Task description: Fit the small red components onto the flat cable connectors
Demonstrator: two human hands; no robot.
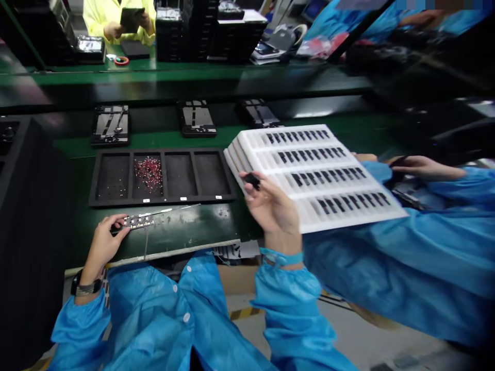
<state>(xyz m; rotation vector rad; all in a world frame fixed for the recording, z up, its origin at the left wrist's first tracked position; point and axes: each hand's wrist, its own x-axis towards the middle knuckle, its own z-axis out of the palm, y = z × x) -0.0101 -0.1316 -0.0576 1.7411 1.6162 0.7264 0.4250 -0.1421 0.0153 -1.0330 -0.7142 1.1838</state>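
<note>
My left hand (107, 239), with a watch at its wrist, is closed on one end of a narrow strip of small electronic parts (139, 221) at the bench's front edge. What the parts are, I cannot make out. Raised beside the white foam trays (275, 193), my right hand (274, 210) pinches a small black piece (252, 180) between thumb and fingers. The stacked trays hold rows of small black parts. In front of my left hand lies a black divided tray (165, 200); one compartment holds a heap of tiny red parts (149, 174).
Opened black devices (112, 125) lie in a row behind the divided tray. A co-worker's blue sleeve (444, 226) is close at right, that person's hand (429, 167) beyond the foam trays. A tall black foam box (34, 206) borders the left. Across the bench, a person in yellow (95, 18) holds a device.
</note>
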